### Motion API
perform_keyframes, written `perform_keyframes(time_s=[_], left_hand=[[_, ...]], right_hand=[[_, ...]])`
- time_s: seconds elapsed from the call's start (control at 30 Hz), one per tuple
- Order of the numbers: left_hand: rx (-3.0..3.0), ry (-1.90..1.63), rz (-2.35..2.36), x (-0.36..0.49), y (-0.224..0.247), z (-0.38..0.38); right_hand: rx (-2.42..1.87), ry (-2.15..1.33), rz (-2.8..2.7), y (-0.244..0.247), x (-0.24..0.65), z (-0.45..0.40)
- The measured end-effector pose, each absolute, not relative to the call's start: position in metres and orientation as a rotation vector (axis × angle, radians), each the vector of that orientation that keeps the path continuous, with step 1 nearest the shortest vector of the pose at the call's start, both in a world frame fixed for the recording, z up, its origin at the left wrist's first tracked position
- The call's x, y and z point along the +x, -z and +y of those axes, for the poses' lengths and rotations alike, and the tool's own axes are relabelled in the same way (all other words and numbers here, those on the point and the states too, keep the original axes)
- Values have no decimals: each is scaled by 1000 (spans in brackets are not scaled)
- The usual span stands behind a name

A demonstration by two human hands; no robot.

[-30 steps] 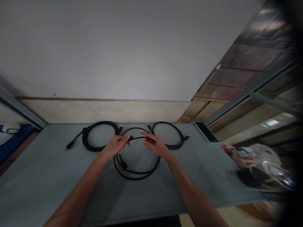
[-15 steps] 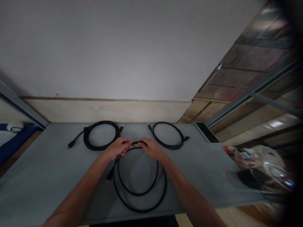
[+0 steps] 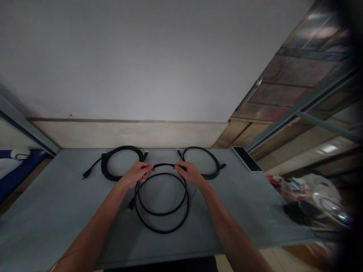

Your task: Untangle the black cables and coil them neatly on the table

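Observation:
Between my hands a black cable [image 3: 162,231] hangs in loose loops over the grey table [image 3: 241,211]. My left hand [image 3: 138,174] is closed on its upper left part, and my right hand [image 3: 187,172] pinches the same cable at the upper right. A short stretch of it arches from one hand to the other. One plug [image 3: 131,205] dangles below my left hand. Behind my left hand lies a thick coiled black cable [image 3: 103,168], with a plug sticking out to the left. A thinner coiled black cable [image 3: 208,151] rests behind my right hand.
A phone-like flat device [image 3: 247,158] with a pale green edge lies at the table's back right. Plastic bags [image 3: 320,187] and a dark object [image 3: 302,212] are at the right edge. A white wall [image 3: 147,68] rises behind, with metal frame posts [image 3: 272,119] at both sides.
My hands have moved apart, the right one slightly to the right, lengthening the stretch of cable between them. The hanging loops have become smaller and risen.

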State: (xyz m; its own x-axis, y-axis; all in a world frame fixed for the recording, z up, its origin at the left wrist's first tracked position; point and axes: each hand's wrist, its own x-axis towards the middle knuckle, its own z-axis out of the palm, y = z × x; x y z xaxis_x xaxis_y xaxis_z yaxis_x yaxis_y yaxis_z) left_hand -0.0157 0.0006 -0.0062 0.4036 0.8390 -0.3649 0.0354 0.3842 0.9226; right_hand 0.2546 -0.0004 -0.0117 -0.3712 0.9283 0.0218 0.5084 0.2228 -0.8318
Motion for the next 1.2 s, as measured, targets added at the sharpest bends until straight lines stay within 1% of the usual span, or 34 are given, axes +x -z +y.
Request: perform_keyframes(time_s=[0.1, 0.17, 0.23, 0.37, 0.47, 0.57, 0.73, 0.83, 0.93, 1.03, 1.2], left_hand=[[1074, -584, 1007, -11, 6, -3], [1091, -552, 998, -6, 6, -6], [1102, -544, 984, -1, 6, -10], [1015, -576, 934, 6, 5, -14], [946, -596, 902, 5, 2, -12], [971, -630, 879, 0, 0, -9], [982, -705, 890, -5, 1, -4], [992, -730, 932, -8, 1, -3], [996, -713, 971, -10, -1, -2], [1016, -648, 993, -7, -1, -4], [1065, -601, 995, 2, 4, -7]], right_hand=[[-1227, -1321, -1996, 7, 244, -11], [-1197, -1375, -2018, 6, 236, -16], [-1155, -1326, -2046, 8, 229, -19], [-1080, -1124, -2067, 11, 221, -17], [-1152, -1034, -1997, 13, 227, -11], [-1236, -1037, -1800, 14, 243, -1], [-1215, -1133, -1343, 14, 265, 11], [-1161, -1290, -1225, 16, 262, 11], [-1172, -1436, -1242, 17, 253, 6], [-1200, -1487, -1355, 16, 243, -1], [-1117, -1669, -1484, 13, 233, -11]])
